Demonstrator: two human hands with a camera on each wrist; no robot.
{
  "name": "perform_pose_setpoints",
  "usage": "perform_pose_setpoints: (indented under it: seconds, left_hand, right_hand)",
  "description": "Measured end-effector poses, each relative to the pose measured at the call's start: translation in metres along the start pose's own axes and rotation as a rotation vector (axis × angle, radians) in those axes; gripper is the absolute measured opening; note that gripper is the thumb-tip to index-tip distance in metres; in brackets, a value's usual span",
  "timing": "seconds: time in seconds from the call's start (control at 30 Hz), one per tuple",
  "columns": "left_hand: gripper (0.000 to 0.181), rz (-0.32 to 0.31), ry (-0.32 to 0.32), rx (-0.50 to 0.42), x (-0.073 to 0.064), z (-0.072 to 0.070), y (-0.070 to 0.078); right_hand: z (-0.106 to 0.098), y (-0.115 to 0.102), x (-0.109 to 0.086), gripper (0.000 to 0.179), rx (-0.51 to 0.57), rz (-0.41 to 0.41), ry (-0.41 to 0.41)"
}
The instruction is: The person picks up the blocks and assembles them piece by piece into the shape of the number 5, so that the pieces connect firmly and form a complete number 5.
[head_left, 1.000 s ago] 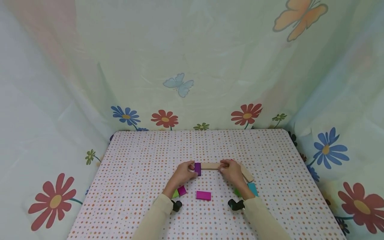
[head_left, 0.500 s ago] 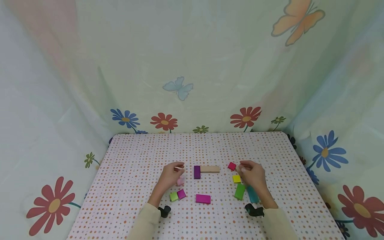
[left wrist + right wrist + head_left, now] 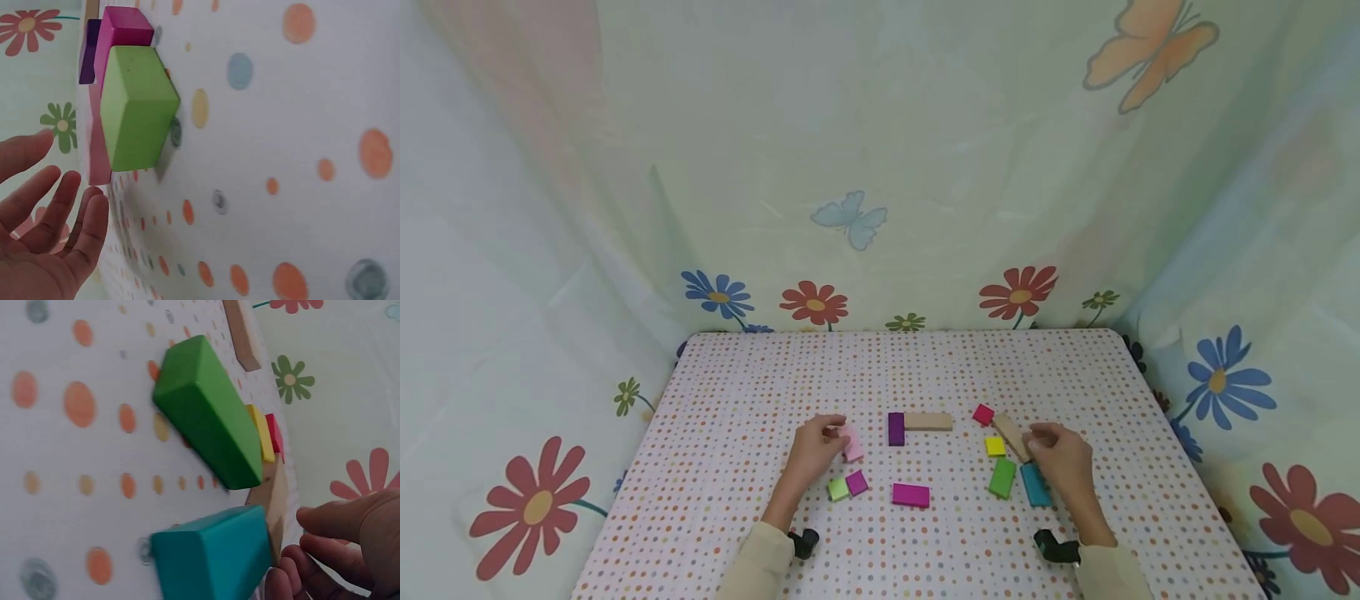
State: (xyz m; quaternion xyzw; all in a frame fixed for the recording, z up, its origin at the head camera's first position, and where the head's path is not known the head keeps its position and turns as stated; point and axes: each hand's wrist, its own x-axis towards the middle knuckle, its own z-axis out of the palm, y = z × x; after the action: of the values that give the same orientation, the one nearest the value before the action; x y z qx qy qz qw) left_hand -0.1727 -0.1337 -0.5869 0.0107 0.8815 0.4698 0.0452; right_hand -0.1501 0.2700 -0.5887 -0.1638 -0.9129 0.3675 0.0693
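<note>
A dark purple block [image 3: 896, 429] lies against the left end of a plain wooden block [image 3: 928, 422] near the table's middle. My left hand [image 3: 815, 450] hovers beside a light pink block [image 3: 852, 444], its fingers loose and spread with nothing in them in the left wrist view. Close to it sit a lime green block [image 3: 137, 109] and a small magenta block [image 3: 857, 482]. On the other side, my right hand [image 3: 1063, 458] is by the near end of a slanted wooden block [image 3: 1011, 437], fingers loosely bent and empty. Whether its fingertips touch that block I cannot tell.
Around the slanted block lie a red block [image 3: 982, 414], a yellow block [image 3: 995, 447], a green block [image 3: 209, 412] and a teal block [image 3: 1036, 485]. A magenta oblong block [image 3: 911, 495] lies front centre. Flowered curtains [image 3: 880, 167] enclose the dotted table [image 3: 760, 375].
My left hand has let go of the purple block and drawn left to the pink one. My right hand has left the straight wooden block and moved right, uncovering the blocks there.
</note>
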Motion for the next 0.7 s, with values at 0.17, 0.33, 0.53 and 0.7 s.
perform_pose_setpoints:
  seconds: [0.17, 0.33, 0.53, 0.7]
  left_hand:
    - [0.048, -0.035, -0.013, -0.049, -0.002, 0.004, -0.005]
    - [0.058, -0.078, -0.043, -0.092, -0.003, 0.006, -0.010]
    - [0.061, -0.090, -0.044, -0.090, -0.004, 0.007, -0.011]
    - [0.064, -0.078, -0.039, -0.072, -0.004, 0.009, -0.009]
  right_hand:
    - [0.005, 0.005, -0.006, 0.037, -0.002, 0.018, -0.021]
    - [0.009, 0.008, -0.009, 0.039, 0.027, 0.030, -0.047]
    - [0.011, 0.009, -0.010, 0.046, 0.028, 0.027, -0.065]
    - [0.012, 0.006, -0.013, 0.052, 0.005, 0.050, -0.059]
